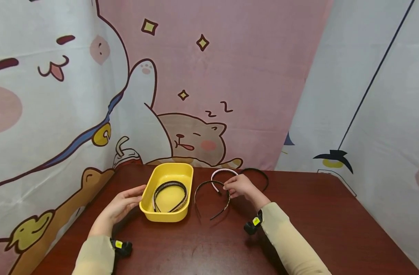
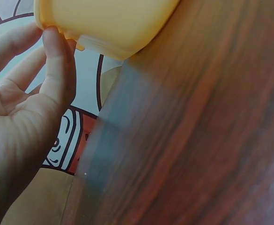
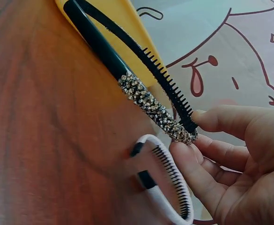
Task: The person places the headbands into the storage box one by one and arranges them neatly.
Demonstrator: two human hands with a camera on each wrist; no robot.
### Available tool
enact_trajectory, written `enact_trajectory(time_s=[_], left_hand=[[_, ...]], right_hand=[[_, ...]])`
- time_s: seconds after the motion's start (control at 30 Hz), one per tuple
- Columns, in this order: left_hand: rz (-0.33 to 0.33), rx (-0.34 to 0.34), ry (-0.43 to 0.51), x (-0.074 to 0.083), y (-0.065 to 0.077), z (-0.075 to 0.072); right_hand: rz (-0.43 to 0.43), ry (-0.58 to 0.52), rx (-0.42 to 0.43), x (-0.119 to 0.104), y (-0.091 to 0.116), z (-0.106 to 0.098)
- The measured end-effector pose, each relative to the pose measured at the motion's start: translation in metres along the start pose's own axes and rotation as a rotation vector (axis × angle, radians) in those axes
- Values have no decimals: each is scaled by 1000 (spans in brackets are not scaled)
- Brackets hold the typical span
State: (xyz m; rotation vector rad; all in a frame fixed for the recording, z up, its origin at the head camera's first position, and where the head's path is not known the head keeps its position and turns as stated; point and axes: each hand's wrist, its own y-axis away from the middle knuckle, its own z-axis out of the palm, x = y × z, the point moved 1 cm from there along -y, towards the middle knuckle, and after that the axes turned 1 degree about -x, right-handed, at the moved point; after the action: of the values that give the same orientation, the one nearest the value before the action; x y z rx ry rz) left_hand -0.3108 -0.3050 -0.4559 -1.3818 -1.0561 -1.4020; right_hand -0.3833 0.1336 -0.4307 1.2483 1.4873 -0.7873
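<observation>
The right hand (image 1: 244, 187) pinches a beaded black headband (image 3: 144, 97) by its side; the band extends left of that hand, toward the yellow tray (image 1: 168, 217). The left hand (image 1: 121, 204), fingers loosely extended, touches the tray's left side. Behind the held band: a white headband (image 3: 162, 201).

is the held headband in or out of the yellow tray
Out: in the head view, the right hand pinches the headband beside the yellow tray.
</observation>
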Motion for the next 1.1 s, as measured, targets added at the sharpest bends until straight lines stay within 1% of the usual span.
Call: enact_trajectory(time_s=[0.2,0.47,0.67,1.1], left_hand=[[14,-3,3,0,-1,-1],[30,-5,17,-4,0,-2],[33,-12,20,-5,1,-2],[41,-14,19,-4,0,0]], right_hand=[[-19,5,16,-12,0,-9],[-45,43,42,-23,1,-13],[-62,56,32,-33,4,-14],[-82,50,40,-41,3,-15]])
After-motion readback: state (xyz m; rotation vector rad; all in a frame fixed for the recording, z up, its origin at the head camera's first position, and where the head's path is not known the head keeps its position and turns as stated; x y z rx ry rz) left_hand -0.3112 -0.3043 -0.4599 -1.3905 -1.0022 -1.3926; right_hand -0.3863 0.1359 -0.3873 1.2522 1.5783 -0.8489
